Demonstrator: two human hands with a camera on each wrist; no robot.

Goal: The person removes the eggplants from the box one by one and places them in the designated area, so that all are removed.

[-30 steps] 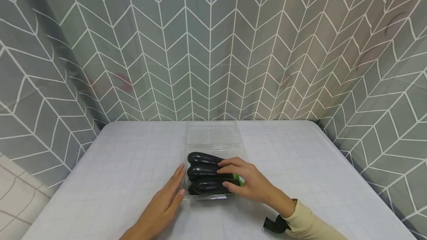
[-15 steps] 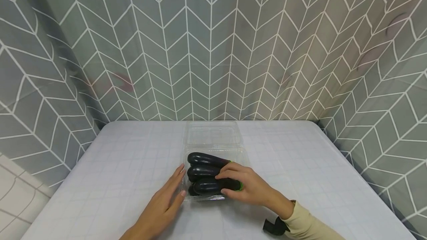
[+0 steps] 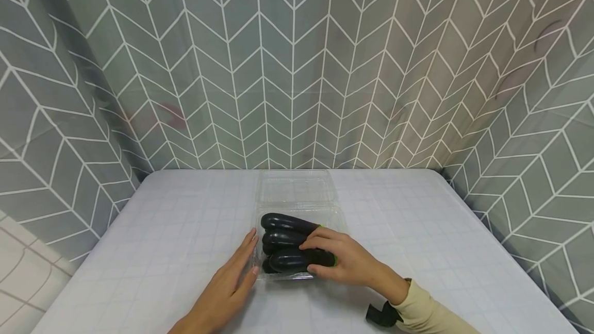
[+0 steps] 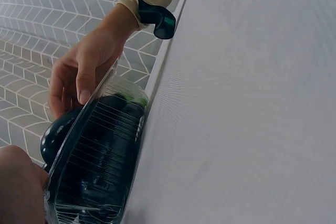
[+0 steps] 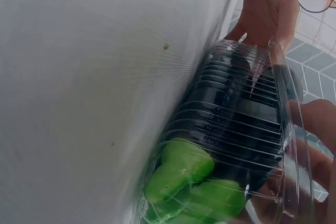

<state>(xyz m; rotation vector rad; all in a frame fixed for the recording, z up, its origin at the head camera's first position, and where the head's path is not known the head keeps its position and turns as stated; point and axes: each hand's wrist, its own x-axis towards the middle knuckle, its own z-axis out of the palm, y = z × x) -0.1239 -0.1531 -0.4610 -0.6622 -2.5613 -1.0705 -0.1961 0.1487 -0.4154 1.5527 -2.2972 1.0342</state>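
Observation:
A clear plastic clamshell tray (image 3: 342, 219) sits mid-table with its lid (image 3: 297, 188) lying open behind it. Three dark eggplants fill it: the far one (image 3: 283, 220), the middle one (image 3: 277, 237) and the nearest one (image 3: 290, 260). My right hand (image 3: 312, 258) grips the nearest eggplant, fingers over its top and thumb on its near side. My left hand (image 3: 249, 255) lies flat, straight fingers against the tray's left wall. The right wrist view shows the ribbed tray wall (image 5: 231, 129) and green stems (image 5: 181, 174) inside. In the left wrist view the right hand (image 4: 79, 72) reaches over the tray (image 4: 100, 156).
The pale checked tablecloth (image 3: 417, 231) covers the table, bounded by grey chevron-patterned curtains (image 3: 297, 66) at the back and both sides. A black wrist strap (image 3: 380, 313) sits on the right forearm near the front edge.
My right hand slid from lying across the eggplants toward me and curled round the nearest one. The left hand and the tray have hardly moved.

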